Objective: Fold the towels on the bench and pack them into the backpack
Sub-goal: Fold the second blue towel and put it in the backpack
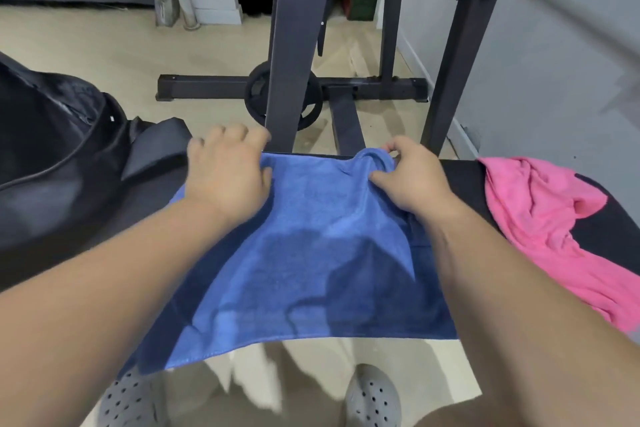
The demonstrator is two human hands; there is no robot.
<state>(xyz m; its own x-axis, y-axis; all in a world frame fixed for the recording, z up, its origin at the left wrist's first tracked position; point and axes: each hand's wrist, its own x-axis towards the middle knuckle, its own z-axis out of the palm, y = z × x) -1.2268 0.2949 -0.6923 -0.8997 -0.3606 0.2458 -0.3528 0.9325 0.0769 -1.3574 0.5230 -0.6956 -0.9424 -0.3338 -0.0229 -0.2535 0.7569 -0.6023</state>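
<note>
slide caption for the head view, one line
Left hand and right hand hold the blue towel by its far edge on the bench; pink towel crumpled beside.

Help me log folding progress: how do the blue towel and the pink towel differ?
The blue towel lies spread mostly flat across the bench; the pink towel sits crumpled. The left hand and right hand grip the blue towel's far edge; the pink towel is untouched. Both rest on the bench.
</note>
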